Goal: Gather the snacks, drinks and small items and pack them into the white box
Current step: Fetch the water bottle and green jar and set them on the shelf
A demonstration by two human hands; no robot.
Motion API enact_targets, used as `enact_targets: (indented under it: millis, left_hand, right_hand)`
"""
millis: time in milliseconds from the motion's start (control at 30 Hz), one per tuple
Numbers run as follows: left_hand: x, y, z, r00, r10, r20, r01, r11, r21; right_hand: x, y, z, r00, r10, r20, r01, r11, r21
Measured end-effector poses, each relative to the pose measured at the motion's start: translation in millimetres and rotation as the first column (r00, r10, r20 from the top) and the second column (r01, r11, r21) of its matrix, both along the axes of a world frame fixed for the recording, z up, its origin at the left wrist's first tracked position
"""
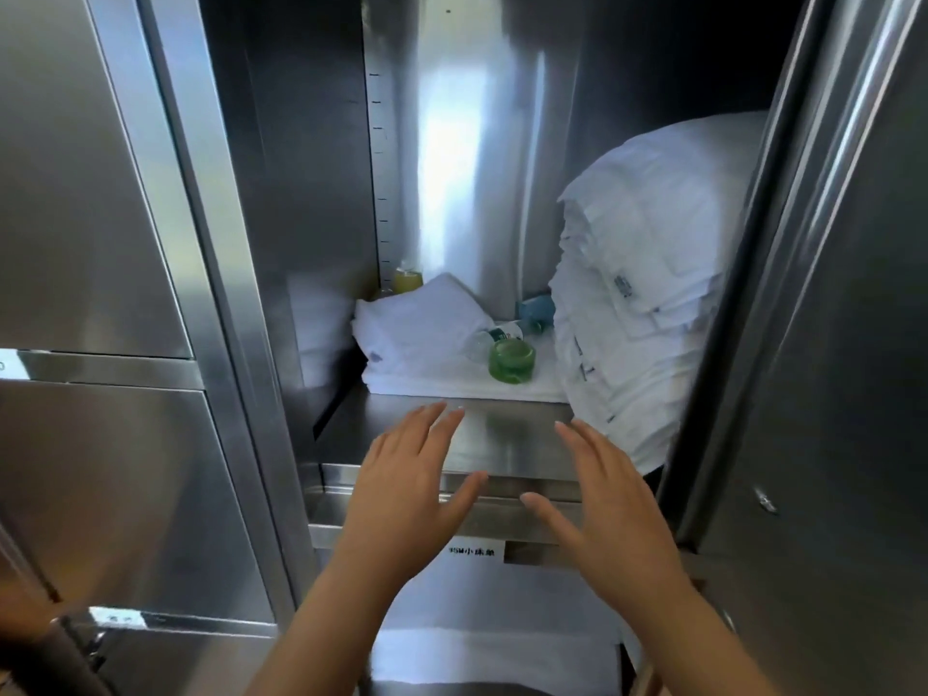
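Inside an open steel cabinet, a green bottle lies on folded white linen. Just behind it lies a clear bottle with a green label. A yellow bottle stands at the back left, and a blue item sits at the back beside the tall linen stack. My left hand and my right hand hover over the shelf's front edge with straight, spread fingers, holding nothing. No white box is in view.
A tall stack of folded white linen fills the right of the steel shelf. The cabinet door stands open at the right. Closed steel doors stand at the left. A lower shelf with a label holds more white linen.
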State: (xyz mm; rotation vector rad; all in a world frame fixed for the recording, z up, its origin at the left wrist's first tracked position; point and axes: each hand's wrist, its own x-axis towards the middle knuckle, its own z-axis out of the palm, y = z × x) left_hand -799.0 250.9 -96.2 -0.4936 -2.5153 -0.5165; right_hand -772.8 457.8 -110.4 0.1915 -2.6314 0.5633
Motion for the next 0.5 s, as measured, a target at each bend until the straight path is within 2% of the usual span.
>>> enact_targets:
  millis: [167,500]
  left_hand:
    - [-46.2,-4.0,-0.2,1.0,0.03,0.007,-0.03,0.999,-0.011]
    - [-136.1,22.7,-7.7,0.998,0.058,0.005,-0.057,0.997,-0.043]
  right_hand:
    - [-56.4,-2.8,-2.2,0.999,0.018,-0.029,-0.017,1.0,0.022]
    - [-147.2,22.3,-8.3,0.998,0.016,0.056,-0.015,1.0,-0.02]
